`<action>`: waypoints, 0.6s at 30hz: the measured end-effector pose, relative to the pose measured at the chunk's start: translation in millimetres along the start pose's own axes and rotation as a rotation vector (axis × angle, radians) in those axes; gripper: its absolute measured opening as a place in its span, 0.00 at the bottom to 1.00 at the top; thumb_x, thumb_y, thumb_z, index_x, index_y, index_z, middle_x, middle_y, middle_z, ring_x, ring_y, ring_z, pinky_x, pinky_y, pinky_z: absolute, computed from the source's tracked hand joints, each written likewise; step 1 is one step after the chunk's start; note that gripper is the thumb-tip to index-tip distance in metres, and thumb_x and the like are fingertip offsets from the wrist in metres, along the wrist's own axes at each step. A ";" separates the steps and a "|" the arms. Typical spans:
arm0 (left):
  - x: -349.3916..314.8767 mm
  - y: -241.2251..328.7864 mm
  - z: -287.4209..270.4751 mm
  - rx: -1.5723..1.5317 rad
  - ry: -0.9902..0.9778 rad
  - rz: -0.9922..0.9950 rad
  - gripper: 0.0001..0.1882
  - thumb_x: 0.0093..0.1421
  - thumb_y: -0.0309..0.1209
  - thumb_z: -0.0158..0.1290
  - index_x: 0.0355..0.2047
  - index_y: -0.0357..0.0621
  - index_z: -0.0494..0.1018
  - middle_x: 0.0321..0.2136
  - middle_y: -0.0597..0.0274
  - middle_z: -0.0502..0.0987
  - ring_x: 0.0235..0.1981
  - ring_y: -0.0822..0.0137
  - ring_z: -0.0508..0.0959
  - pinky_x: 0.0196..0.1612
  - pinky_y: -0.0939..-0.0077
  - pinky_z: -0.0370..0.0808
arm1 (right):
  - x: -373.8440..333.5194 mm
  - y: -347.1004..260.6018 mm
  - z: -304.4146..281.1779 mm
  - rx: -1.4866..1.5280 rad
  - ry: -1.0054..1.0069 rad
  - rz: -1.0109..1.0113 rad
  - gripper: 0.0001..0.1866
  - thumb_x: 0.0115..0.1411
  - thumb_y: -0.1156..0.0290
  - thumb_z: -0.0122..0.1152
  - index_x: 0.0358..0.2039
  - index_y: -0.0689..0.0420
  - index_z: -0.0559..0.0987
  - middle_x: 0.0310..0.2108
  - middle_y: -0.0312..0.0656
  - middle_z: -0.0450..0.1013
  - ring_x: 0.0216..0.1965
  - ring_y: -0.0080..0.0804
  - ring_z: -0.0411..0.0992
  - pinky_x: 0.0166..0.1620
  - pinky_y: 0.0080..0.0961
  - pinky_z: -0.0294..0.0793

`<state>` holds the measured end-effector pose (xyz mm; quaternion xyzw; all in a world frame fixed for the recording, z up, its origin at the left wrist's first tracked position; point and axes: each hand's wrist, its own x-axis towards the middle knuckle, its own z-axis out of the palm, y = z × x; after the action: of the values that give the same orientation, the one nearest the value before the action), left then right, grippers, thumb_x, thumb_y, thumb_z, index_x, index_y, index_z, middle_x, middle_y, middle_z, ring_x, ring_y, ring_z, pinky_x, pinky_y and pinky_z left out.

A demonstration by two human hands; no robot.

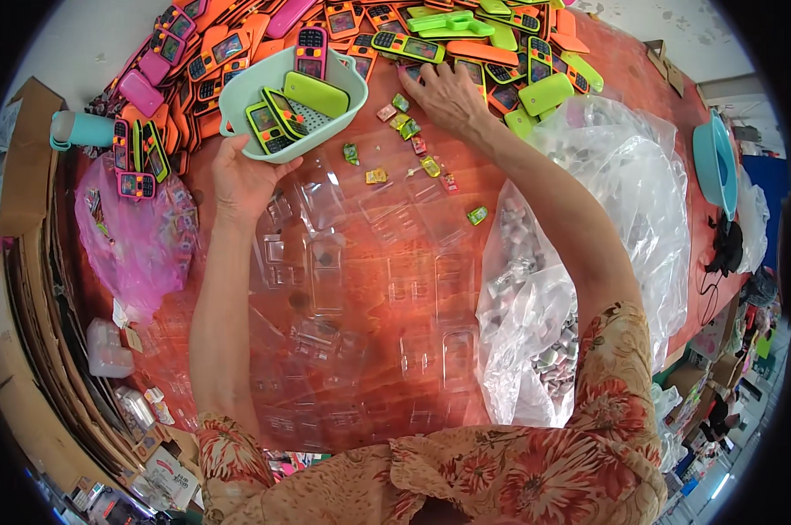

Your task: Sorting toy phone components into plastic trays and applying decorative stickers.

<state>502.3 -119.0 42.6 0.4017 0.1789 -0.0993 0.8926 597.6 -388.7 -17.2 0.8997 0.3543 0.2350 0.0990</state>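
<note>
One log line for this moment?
left hand: holds pale green plastic basket | right hand: on toy phone pile | clear blister trays: on table

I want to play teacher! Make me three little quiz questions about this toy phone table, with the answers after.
1. True or false: the left hand holds the near edge of the mint-green basket.
2. What lies scattered by the right hand? A) small bright wrapped pieces B) spoons C) marbles
3. Fill in: the orange table in front of the person is covered with clear plastic ____.

Key:
1. True; toy phones sit inside the basket.
2. A
3. trays; they are see-through and lie flat.
</note>
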 end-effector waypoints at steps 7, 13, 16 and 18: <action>-0.9 -2.0 1.6 0.038 0.002 0.008 0.24 0.47 0.35 0.42 0.46 0.41 0.57 0.43 0.55 0.66 0.41 0.56 0.68 0.35 0.57 0.69 | 42.0 -2.8 -5.5 -0.031 -0.351 0.166 0.08 0.43 0.70 0.51 0.26 0.55 0.75 0.23 0.37 0.71 0.25 0.32 0.71 0.16 0.33 0.67; -5.5 0.7 -3.0 0.044 -0.022 0.006 0.24 0.47 0.35 0.42 0.46 0.42 0.58 0.42 0.56 0.67 0.40 0.58 0.70 0.34 0.58 0.71 | 59.4 -1.7 -15.8 0.019 -0.660 0.338 0.06 0.41 0.72 0.53 0.21 0.57 0.76 0.24 0.41 0.73 0.24 0.32 0.72 0.14 0.31 0.70; -5.1 -0.4 -10.8 0.039 -0.028 -0.027 0.24 0.47 0.36 0.42 0.46 0.42 0.58 0.41 0.56 0.67 0.39 0.58 0.70 0.33 0.59 0.71 | 40.1 -4.8 -1.2 -0.062 -0.447 0.366 0.06 0.42 0.74 0.53 0.23 0.59 0.75 0.21 0.42 0.71 0.24 0.30 0.72 0.19 0.26 0.71; -8.2 1.2 -14.8 0.033 -0.042 -0.026 0.23 0.47 0.36 0.42 0.45 0.42 0.59 0.40 0.56 0.68 0.39 0.59 0.70 0.34 0.60 0.71 | 36.6 0.7 -7.3 -0.020 -0.430 0.379 0.06 0.44 0.72 0.53 0.23 0.58 0.75 0.23 0.42 0.71 0.26 0.32 0.72 0.22 0.27 0.72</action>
<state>491.6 -106.8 37.7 0.4117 0.1636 -0.1224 0.8881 617.9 -364.1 2.3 0.9781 0.1480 0.0565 0.1352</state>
